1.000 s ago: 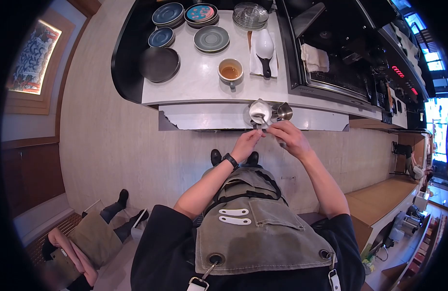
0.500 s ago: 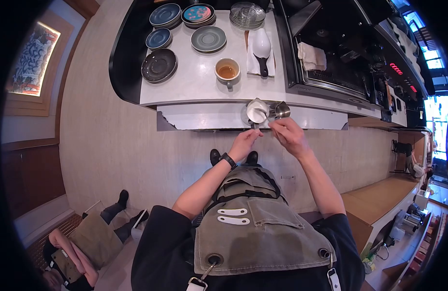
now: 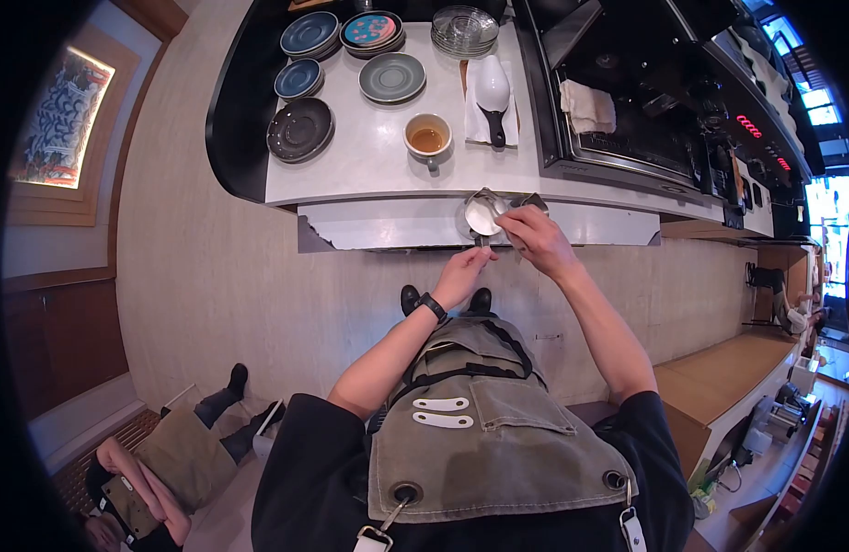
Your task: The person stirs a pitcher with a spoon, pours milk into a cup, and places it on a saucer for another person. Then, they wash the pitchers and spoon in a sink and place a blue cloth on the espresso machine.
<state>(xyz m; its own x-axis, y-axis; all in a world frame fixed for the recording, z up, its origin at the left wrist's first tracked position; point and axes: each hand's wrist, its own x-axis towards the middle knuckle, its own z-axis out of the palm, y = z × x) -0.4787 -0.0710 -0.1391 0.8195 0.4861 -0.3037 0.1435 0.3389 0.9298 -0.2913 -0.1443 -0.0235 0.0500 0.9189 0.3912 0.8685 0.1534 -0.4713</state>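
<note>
My left hand point(image 3: 463, 274) is closed on the handle of a metal milk pitcher point(image 3: 470, 204), held at the counter's front ledge. White milk foam point(image 3: 481, 219) shows inside it. In my right hand point(image 3: 538, 241) a spoon point(image 3: 501, 207) is pinched, its bowl over the right side of the pitcher's mouth. Just behind my right fingers sits a second metal pitcher point(image 3: 535, 199), partly hidden by them. Beyond the ledge stands a cup point(image 3: 444, 136) with brown coffee in it, its handle towards me.
Plates and saucers point(image 3: 392, 77) stand in stacks on the counter point(image 3: 351, 179). A white scoop with a black handle point(image 3: 493, 87) lies on a cloth, left of the black coffee machine point(image 3: 627, 152). Another person in an apron point(image 3: 190, 442) sits at the lower left.
My right hand has moved left and up, bringing the spoon to the upper right of the pitcher's mouth and covering more of the second pitcher. My left hand keeps its hold.
</note>
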